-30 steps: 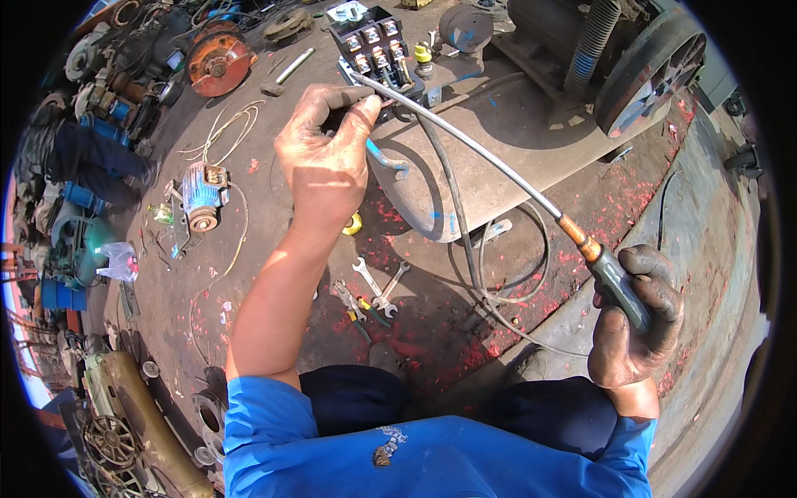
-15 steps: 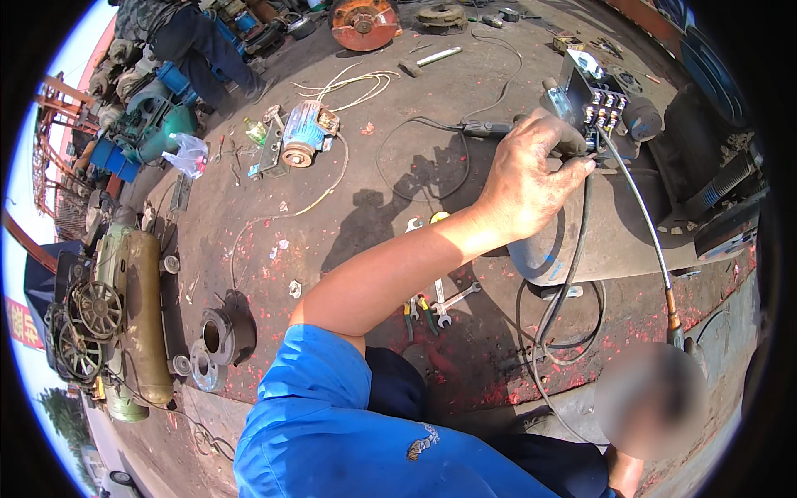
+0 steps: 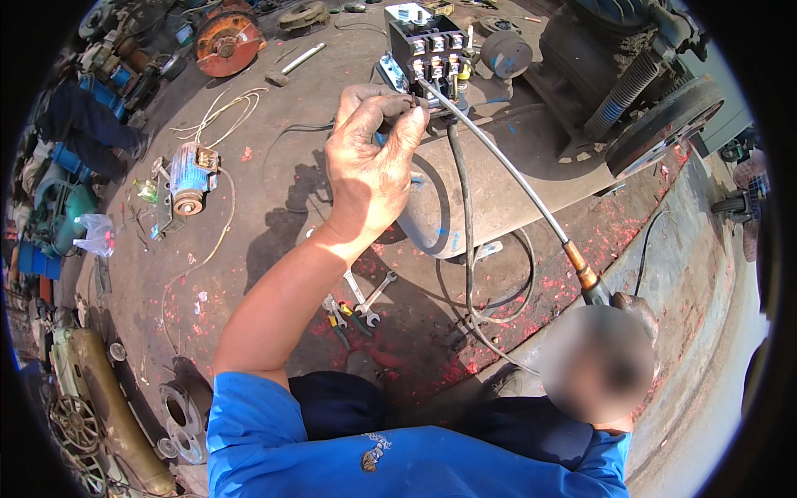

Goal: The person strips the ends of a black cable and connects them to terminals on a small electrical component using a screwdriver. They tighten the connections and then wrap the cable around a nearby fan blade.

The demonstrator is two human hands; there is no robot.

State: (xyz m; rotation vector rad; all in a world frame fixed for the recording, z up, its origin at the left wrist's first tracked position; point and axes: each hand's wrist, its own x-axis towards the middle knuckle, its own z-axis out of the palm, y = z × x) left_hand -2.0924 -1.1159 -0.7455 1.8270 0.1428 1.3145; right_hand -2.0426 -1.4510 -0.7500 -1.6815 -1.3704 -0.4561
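Note:
A black box-shaped electrical contactor (image 3: 427, 51) with two rows of metal terminals sits at the end of a grey tank (image 3: 490, 166). My left hand (image 3: 369, 158) is just below its near left corner, thumb and forefinger pinched on a small dark piece I cannot make out. My right hand (image 3: 639, 319), partly covered by a blurred patch, grips the handle of a long screwdriver (image 3: 516, 178). The screwdriver's shaft slants up to the left, its tip at the contactor's lower terminals. A thick black cable (image 3: 466, 199) hangs from below the contactor.
Two wrenches (image 3: 378, 299) and pliers (image 3: 339, 324) lie on the floor before me. A blue motor (image 3: 191, 178) with a loose cord stands to the left, near another person's legs (image 3: 91, 120). A ribbed hose (image 3: 616, 108) and a wheel (image 3: 664, 129) are at right.
My view has swung right, so the scene sits farther left in the picture. My left hand stays pinched beside the contactor, and the screwdriver tip remains at its terminals.

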